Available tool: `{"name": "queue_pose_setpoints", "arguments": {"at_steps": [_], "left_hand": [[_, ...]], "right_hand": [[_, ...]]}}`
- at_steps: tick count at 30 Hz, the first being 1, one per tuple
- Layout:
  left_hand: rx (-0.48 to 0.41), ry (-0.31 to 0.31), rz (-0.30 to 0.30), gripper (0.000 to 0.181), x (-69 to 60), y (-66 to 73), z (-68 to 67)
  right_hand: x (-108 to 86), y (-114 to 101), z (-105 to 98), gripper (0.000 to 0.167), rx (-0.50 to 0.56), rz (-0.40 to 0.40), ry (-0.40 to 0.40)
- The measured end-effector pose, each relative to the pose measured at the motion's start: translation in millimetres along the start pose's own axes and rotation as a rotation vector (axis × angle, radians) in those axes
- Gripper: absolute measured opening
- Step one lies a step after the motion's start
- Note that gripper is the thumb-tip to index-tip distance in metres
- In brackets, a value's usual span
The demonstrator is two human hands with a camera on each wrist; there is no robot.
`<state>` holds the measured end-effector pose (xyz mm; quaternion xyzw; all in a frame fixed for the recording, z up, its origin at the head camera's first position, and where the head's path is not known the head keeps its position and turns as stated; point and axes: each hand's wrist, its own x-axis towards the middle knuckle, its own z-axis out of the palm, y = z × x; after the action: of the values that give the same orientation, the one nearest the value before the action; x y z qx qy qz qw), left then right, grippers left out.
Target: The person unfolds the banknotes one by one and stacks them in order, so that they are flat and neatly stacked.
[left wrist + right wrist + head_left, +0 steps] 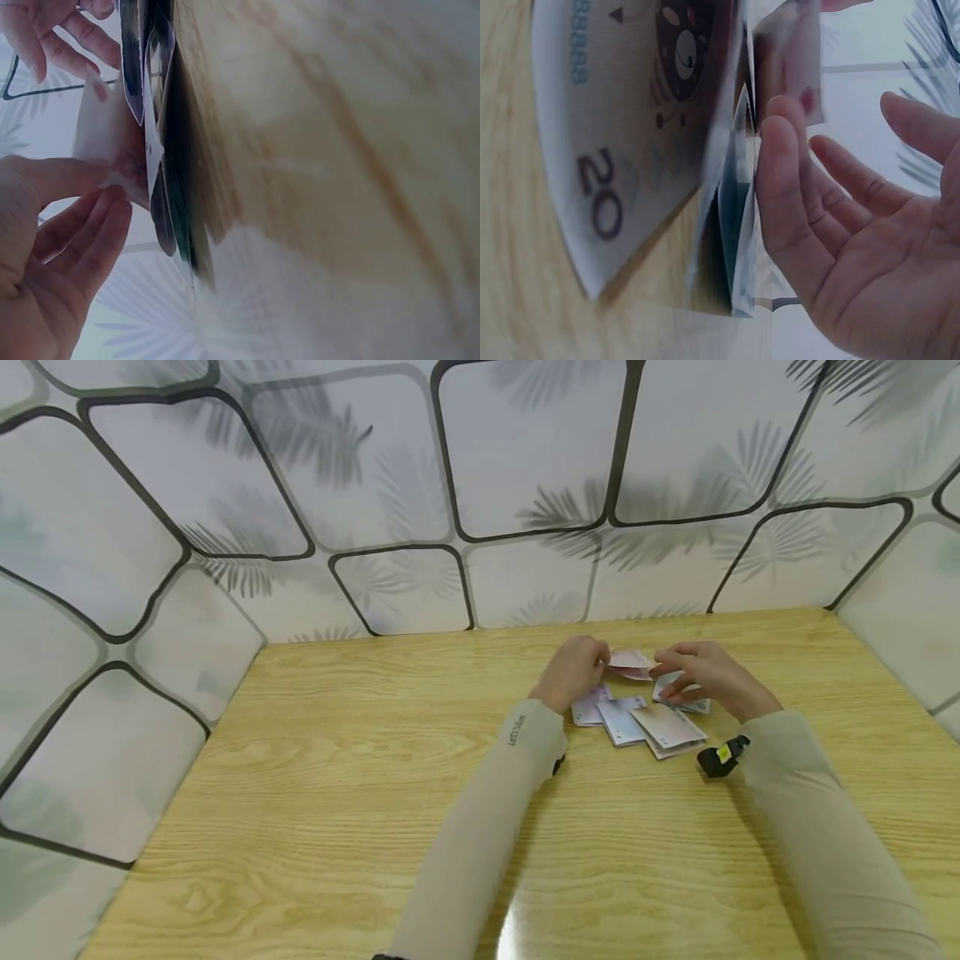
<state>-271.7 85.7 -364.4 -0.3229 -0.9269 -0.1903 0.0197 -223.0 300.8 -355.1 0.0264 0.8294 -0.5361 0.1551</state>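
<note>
My left hand pinches a pink banknote between thumb and fingers, holding it by its left end, raised off the table. Across from it is my right hand, thumb apart and fingers loosely bent, its fingertips beside a grey-green stack of notes and close to the pink note's right end. Whether they touch either one, I cannot tell. Nearer to me lie purple notes, blue notes and brownish notes, overlapping. In the right wrist view, a note with a cartoon figure reads 20.
The notes lie on a light wood-grain table, toward its far right. A patterned wall with dark outlines and leaf prints borders it behind and at both sides. A black wrist device sits at the right cuff.
</note>
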Motion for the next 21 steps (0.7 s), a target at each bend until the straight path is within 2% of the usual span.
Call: {"name": "queue_pose_setpoints", "arguments": {"at_steps": [4, 7, 14, 18, 21], "left_hand": [[0.012, 0.081, -0.015, 0.018, 0.5, -0.3, -2.0], [0.013, 0.116, -0.005, 0.015, -0.1, 0.6, -3.1], [0.001, 0.094, 0.072, 0.014, -3.1, 4.0, -5.9], [-0.031, 0.073, 0.090, 0.010, -5.3, 4.3, -8.5], [-0.036, 0.084, 0.091, 0.009, -7.6, 5.0, -10.5]], "right_hand": [[0.6, -1, -1, 0.060, 0.040, 0.005, 0.011], [1.7, -2, 0, 0.065, 0.080, 0.014, 0.011], [2.9, -2, 3, 0.062, 0.127, -0.014, 0.021], [1.0, -1, 3, 0.058, 0.185, -0.078, 0.047], [0.4, -2, 5, 0.053, 0.218, -0.111, 0.065]]}}
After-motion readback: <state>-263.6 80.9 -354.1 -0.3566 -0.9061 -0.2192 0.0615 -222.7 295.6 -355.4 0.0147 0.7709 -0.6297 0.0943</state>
